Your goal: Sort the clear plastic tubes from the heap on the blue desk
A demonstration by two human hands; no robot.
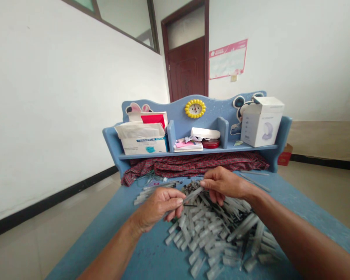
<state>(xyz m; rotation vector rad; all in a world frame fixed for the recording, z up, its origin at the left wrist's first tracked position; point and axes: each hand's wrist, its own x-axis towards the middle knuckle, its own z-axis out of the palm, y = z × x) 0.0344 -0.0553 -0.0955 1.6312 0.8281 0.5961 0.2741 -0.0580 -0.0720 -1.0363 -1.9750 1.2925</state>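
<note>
Over the desk, a translucent grey pen (193,194) is stretched between my two hands, tilted up to the right. My left hand (167,203) pinches its lower left end between thumb and fingers. At the upper right end, my right hand (221,183) is closed on the pen with thumb and fingertips. Beneath and in front of the hands spreads a heap of clear pen caps (205,237), mixed with barrels and thin dark parts. Several assembled-looking pens (146,194) lie together to the left of the heap, partly hidden behind my left hand.
The blue desk (111,241) has a shelf at its back with a mask box (144,144), a red round tin (210,144) and a white carton (261,122). A checked cloth (189,164) lies under the shelf. Loose thin sticks (255,182) rest at the right rear.
</note>
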